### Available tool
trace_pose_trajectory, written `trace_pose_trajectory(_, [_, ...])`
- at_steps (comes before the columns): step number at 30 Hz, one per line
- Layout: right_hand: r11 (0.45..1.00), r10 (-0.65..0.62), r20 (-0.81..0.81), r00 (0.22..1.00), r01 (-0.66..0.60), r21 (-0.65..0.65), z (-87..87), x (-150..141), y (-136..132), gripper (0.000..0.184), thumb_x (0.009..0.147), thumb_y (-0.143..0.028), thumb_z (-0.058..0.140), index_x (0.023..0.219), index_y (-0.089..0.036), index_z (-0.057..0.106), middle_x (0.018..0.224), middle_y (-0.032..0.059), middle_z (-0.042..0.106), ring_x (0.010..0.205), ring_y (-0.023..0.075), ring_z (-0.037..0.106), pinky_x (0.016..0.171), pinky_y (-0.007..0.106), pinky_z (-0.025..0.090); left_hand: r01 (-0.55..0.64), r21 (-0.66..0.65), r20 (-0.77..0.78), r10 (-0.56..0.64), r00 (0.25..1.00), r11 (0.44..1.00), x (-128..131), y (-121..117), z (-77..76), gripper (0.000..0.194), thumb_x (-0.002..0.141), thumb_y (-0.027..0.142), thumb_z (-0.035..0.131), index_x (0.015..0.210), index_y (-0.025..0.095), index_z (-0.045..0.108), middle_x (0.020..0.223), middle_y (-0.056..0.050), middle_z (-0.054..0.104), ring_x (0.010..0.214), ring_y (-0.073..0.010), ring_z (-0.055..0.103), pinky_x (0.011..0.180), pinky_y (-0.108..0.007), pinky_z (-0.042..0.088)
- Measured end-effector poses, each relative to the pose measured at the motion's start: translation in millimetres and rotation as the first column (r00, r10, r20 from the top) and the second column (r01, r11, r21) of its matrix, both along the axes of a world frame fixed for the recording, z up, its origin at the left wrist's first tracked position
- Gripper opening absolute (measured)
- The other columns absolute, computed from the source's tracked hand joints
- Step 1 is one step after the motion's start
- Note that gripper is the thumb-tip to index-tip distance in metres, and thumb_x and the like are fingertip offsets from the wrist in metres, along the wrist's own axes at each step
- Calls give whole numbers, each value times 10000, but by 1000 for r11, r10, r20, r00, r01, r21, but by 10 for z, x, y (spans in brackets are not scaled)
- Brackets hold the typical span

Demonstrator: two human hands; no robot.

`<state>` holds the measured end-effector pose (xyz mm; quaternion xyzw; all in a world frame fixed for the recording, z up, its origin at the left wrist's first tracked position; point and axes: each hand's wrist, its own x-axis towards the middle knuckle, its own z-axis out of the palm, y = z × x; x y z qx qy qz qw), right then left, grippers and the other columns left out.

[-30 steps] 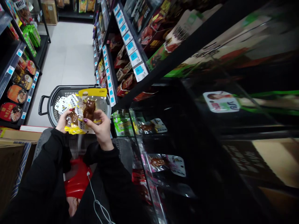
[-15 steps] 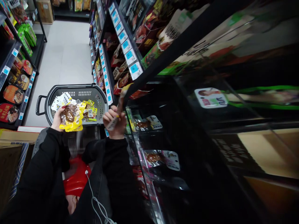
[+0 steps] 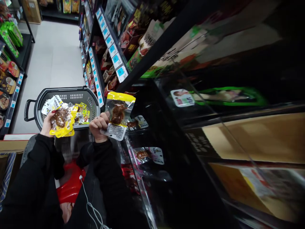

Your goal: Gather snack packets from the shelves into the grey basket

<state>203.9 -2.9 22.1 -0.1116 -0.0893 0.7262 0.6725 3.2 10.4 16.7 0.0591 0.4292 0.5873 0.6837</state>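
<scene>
My left hand (image 3: 47,124) is closed on a small stack of clear snack packets (image 3: 61,119) with yellow edges and brown pieces of food inside. It holds them over the near side of a grey shopping basket (image 3: 94,108). White packets (image 3: 51,105) and smaller yellow packets (image 3: 82,115) lie in the basket. My right hand (image 3: 99,126) grips one vacuum-packed snack packet (image 3: 118,113) by its left side. That packet has a yellow top, a white label below and a brown piece of food inside, and is turned broadly toward me beside the shelf.
On the dark shelf at right lie single packets (image 3: 149,155). Price-tagged shelves (image 3: 111,47) run along the aisle floor (image 3: 56,54). A red stool (image 3: 70,184) and a white cable (image 3: 89,203) are below me. Cardboard boxes (image 3: 257,136) sit at right.
My right hand has turned its packet from nearly edge-on to face me. The view has shifted right, so the basket and shelves appear further left. My left hand keeps its stack.
</scene>
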Motion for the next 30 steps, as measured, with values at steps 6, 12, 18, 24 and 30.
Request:
trace_pose_trajectory(6, [999,27,98,995,-25,-23,67,-8,-17,501,926,-357,444,617,-197,83,388,-106,-12,449,96,-57,406,220,115,-4,-13,-16,4,1000,1000,-7,8,-6,208,697,194,585,889,147,650,803,-55,718,933,-269,668,874,-387,537])
trace_pose_trajectory(12, [999,25,271,962,-31,15,96,7,11,501,906,-420,463,608,-202,124,406,-93,51,430,99,18,418,222,180,-5,1,-15,5,1000,1000,-1,3,9,177,716,189,564,865,146,649,801,-51,720,936,-260,669,865,-384,541])
trace_pose_trajectory(18, [981,-194,782,592,141,136,-5,2,112,407,811,-539,558,643,-202,404,567,-46,355,513,93,315,518,237,309,-33,-14,-34,33,999,999,9,7,22,186,722,187,552,873,154,656,775,-41,720,935,-247,671,867,-363,542])
trace_pose_trajectory(24, [967,-254,858,446,145,211,-120,15,149,328,790,-520,579,780,-196,524,691,-12,484,633,108,438,604,234,385,-25,-33,-37,24,999,999,-13,8,-3,195,724,195,558,884,158,662,777,-48,721,933,-256,672,846,-364,554])
trace_pose_trajectory(30, [923,-382,862,332,96,372,-56,73,113,143,749,-310,653,672,-196,616,710,4,499,738,134,489,674,258,399,-4,22,-34,5,999,1000,-20,0,1,190,705,213,592,877,167,660,798,-51,722,958,-273,663,850,-387,552])
